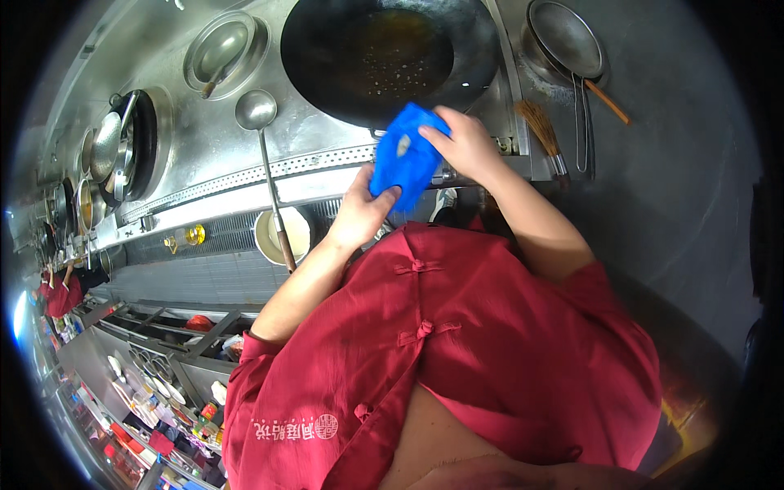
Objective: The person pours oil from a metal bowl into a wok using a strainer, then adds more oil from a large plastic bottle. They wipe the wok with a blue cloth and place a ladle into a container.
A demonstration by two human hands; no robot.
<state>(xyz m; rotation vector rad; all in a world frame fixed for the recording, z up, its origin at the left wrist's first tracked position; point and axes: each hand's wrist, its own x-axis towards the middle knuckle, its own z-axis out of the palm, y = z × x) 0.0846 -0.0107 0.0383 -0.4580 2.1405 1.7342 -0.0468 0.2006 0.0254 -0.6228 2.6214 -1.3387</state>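
Note:
Between my two hands is a folded blue cloth [407, 160] with a pale spot on its face. The lower left end of it is pinched by my left hand [362, 211], thumb on top. At the upper right corner my right hand [463, 144] grips it the same way. The cloth is in front of the near rim of a large black wok [343, 79], which has brownish liquid with bubbles in its bottom. Left of the wok lies a long-handled metal ladle [256, 110], its wooden-ended handle reaching over the counter's front edge.
A metal bowl with a scoop [223, 49] is set into the steel counter [196, 135]. Rightward are a strainer [565, 41] over a pot and a bristle brush [542, 131]. Below the edge stands a white bucket [294, 229]. Pans [110, 147] and another person [60, 294] are far left.

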